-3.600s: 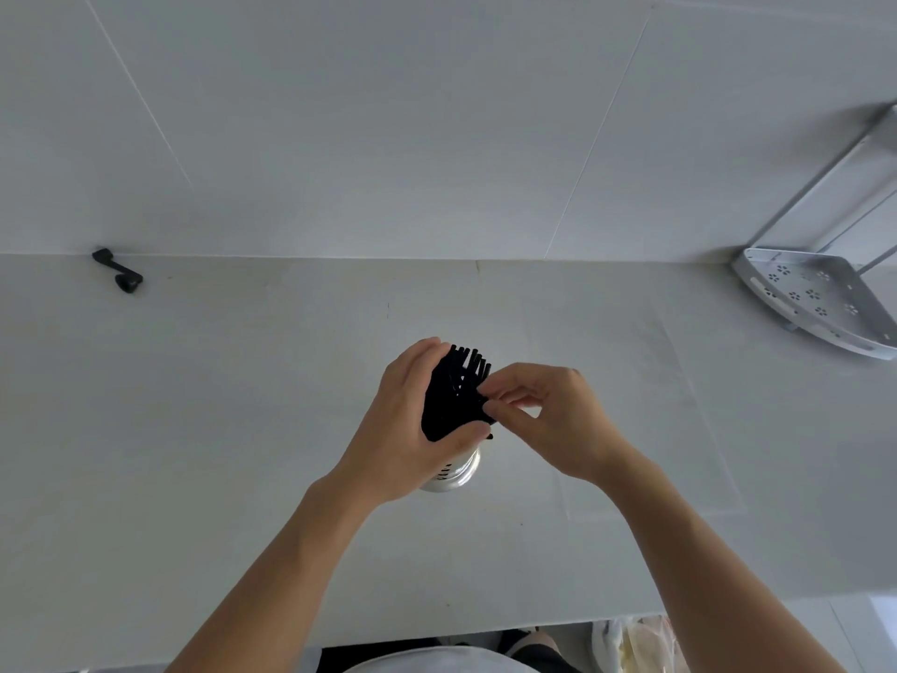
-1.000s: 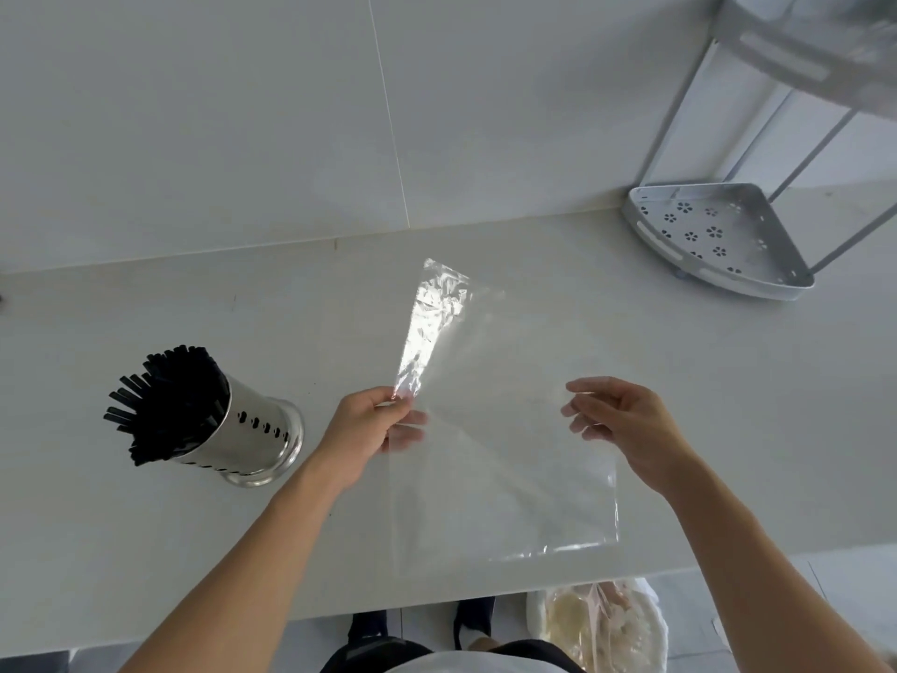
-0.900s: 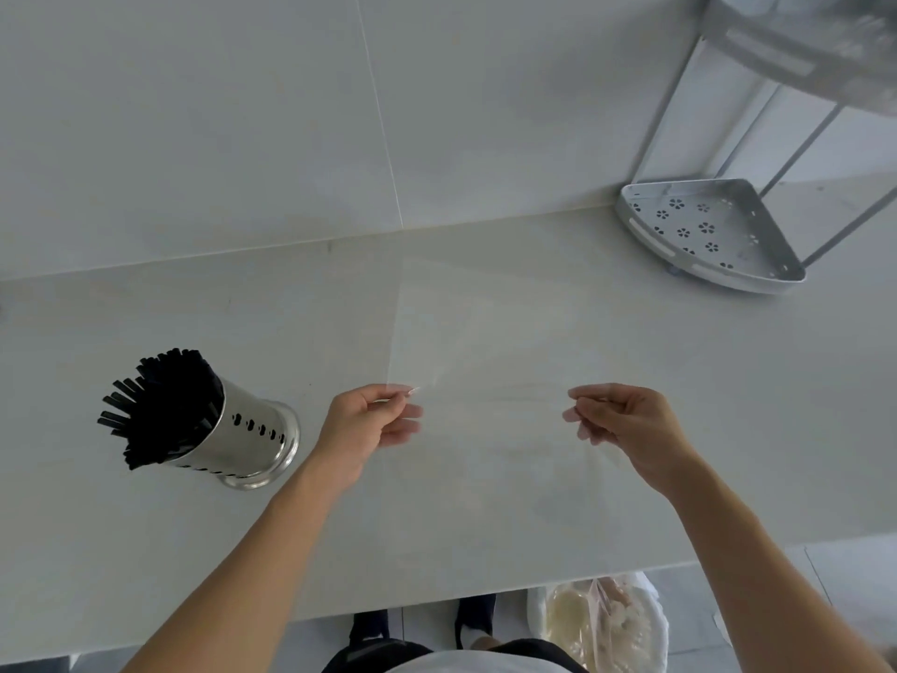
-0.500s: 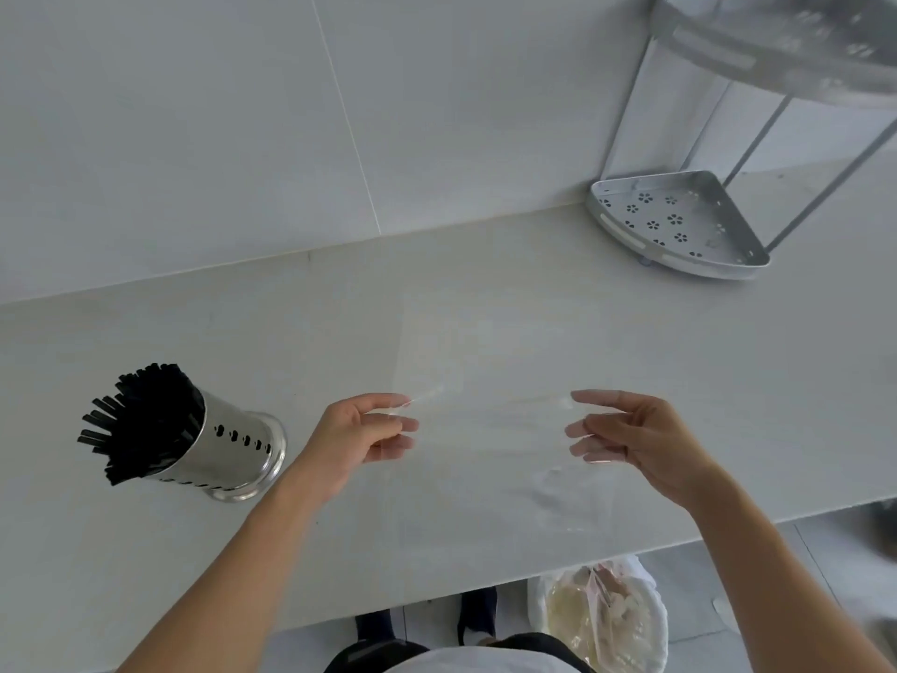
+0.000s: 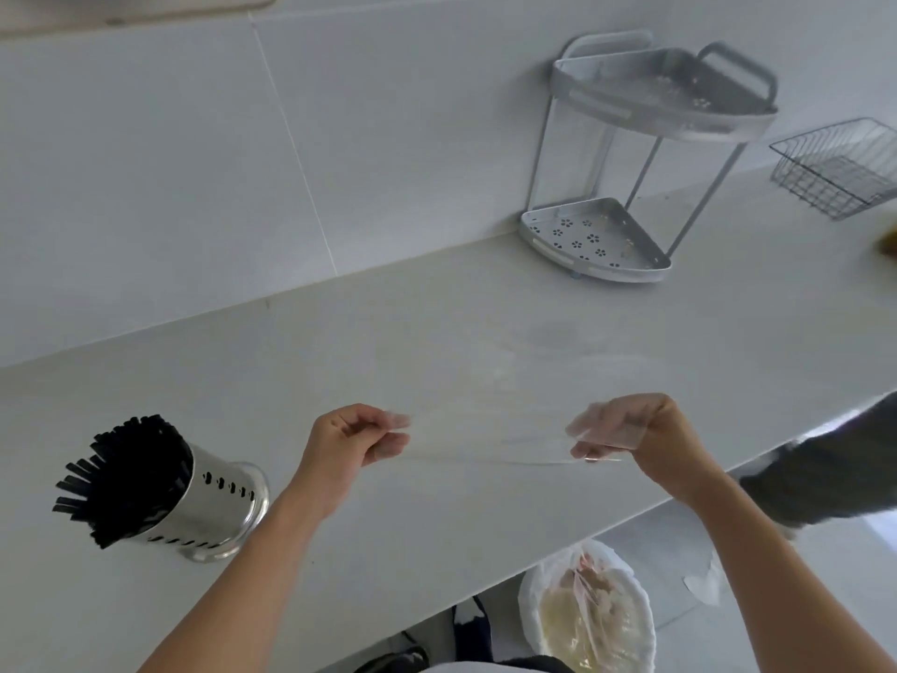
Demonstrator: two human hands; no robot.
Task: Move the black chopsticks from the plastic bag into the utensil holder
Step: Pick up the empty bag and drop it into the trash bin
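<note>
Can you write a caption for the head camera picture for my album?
Both hands, left hand and right hand, stretch the empty plastic bag; black chopsticks fill the utensil holder.

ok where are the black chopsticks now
In the head view the black chopsticks stand in the steel utensil holder at the counter's left, just left of the left hand.

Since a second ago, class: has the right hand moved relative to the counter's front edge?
Yes. The right hand, pinching the plastic bag, has swung right and nearer the counter's front edge.
</note>
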